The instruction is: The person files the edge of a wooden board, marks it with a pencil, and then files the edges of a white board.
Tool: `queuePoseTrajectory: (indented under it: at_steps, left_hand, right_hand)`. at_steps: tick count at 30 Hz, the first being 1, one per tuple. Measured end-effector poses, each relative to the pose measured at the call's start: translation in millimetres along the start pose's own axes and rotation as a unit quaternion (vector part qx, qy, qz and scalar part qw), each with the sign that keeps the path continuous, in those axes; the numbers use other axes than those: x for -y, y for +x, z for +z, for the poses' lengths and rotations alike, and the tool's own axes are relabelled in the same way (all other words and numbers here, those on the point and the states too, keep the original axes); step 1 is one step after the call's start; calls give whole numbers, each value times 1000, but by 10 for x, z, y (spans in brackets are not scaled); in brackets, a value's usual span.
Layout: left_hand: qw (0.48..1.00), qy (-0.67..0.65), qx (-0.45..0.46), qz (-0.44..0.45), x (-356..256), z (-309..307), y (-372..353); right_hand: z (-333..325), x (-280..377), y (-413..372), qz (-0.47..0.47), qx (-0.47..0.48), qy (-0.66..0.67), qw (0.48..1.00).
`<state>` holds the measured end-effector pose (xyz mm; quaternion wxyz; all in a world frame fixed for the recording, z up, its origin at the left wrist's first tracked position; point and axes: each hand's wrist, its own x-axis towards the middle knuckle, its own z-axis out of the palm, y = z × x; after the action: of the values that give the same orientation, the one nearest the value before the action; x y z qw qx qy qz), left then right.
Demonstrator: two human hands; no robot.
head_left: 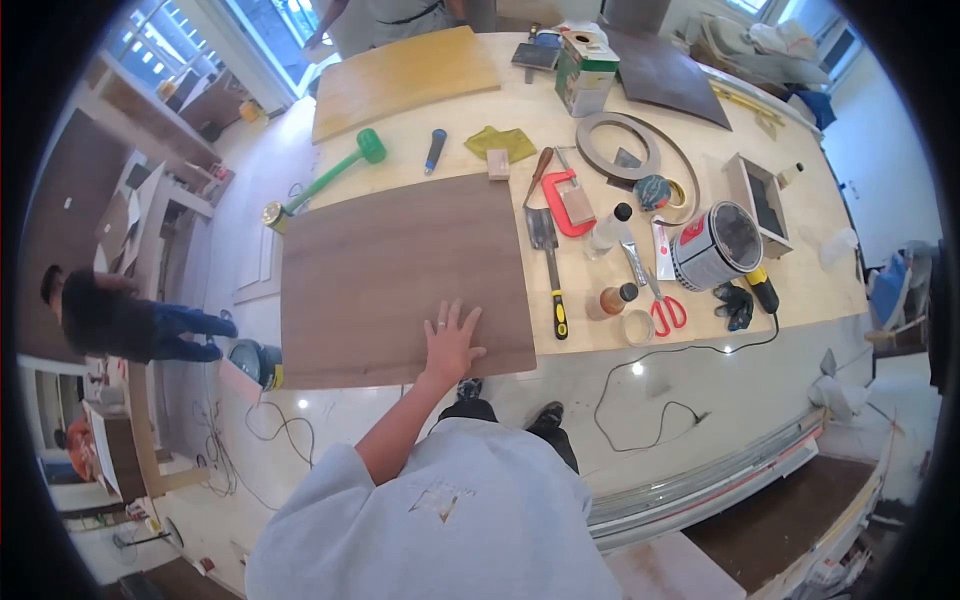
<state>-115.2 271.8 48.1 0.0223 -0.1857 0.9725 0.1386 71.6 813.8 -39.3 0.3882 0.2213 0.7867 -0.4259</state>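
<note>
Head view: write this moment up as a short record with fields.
left hand: left hand spread flat on the brown panel, near its front edge
right hand: not in view
beyond panel: green mallet, yellow cloth
right of panel: red clamp, red-handled scissors, large can
far side: yellow board, green-and-white box
others: one person at left; another beyond the yellow board, partly cut off

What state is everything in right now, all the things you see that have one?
Left hand: open, palm down
Brown board: flat, under the hand
Clear bottle: capped, upright
Amber bottle: capped, upright
Large can: upright, lid unclear
Red scissors: lying down, blades unclear
Red clamp: lying flat
Green mallet: lying down
Yellow cloth: rumpled
Strip roll: coiled, outer turn loose
Corded tool: lying down, unplugged
</note>
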Motion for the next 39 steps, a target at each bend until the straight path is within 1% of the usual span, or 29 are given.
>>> queuePoseTrajectory:
  at_steps: [1, 4, 5, 6, 7, 10, 11, 12, 13, 14, 16, 17, 19, 21, 22, 23, 25, 26, 27, 29, 32, 34, 39]
  left_hand:
    - [1000, 19, -8, 19, 26, 25, 22]
    - [995, -3, 95, 33, 114, -83, 221]
    - [993, -5, 107, 41, 83, -156, 334]
    - [991, -5, 125, 48, 64, -244, 377]
    - [988, 0, 145, 55, 82, -320, 380]
    - [980, -1, 180, 86, 83, -421, 520]
    - [979, 3, 182, 89, 83, -423, 560]
    - [978, 6, 185, 94, 107, -399, 560]
    - [977, 8, 187, 102, 104, -382, 566]
    - [976, 8, 196, 99, 98, -389, 588]
    - [972, 6, 210, 103, 10, -517, 580]
    - [972, 4, 212, 97, -24, -582, 585]
    - [966, 19, 236, 106, -49, -574, 652]
    - [961, 29, 248, 115, 9, -508, 750]
    - [961, 25, 248, 123, 41, -448, 815]
    - [960, 21, 248, 126, 95, -399, 887]
    - [965, 15, 214, 152, 217, -323, 1001]
    - [966, 7, 197, 165, 210, -280, 1063]
    - [968, 16, 183, 173, 170, -292, 1110]
    - [968, 36, 163, 185, 163, -315, 1110]
    - [966, 76, 164, 182, 111, -263, 1139]
    - [965, 75, 168, 188, 134, -205, 1140]
    - [963, 74, 163, 204, 59, -315, 1233]
  right_hand:
    - [87, 35, -89, -14, 0, -11, 1000]
    - [343, 97, -296, -116, -5, -74, 990]
    - [449, 136, -348, -129, -14, -76, 989]
    - [564, 608, -593, -107, -57, -73, 990]
    - [720, 988, -802, 9, -99, 73, 992]
    - [1020, 725, -882, 8, -114, 122, 986]
    - [1150, 600, -858, -2, -148, 130, 980]
    - [1302, 316, -804, -11, -184, 136, 973]
    - [1401, 269, -848, -19, -223, 143, 964]
    - [1491, 202, -910, 9, -224, 187, 956]
    - [1677, 504, -1155, 58, -228, 291, 927]
    - [1628, 524, -1219, 69, -183, 123, 973]
    - [1700, 357, -1286, 133, -106, 123, 978]
    - [1788, 25, -1335, 5, -36, 33, 999]
    - [1821, -289, -1327, -153, -16, -64, 986]
    - [1944, -463, -1279, -306, 5, -164, 938]
    - [2230, -484, -1204, -203, -11, -81, 976]
    - [2288, -459, -1177, -121, -7, -12, 993]
    - [2352, -462, -1147, -60, -9, 41, 997]
    - [2489, -487, -1115, 18, -17, 106, 994]
    - [2611, -436, -1116, 52, -25, 153, 987]
    - [2684, -446, -1101, 66, -28, 174, 982]
    - [2683, -559, -1002, 66, 1, 180, 981]
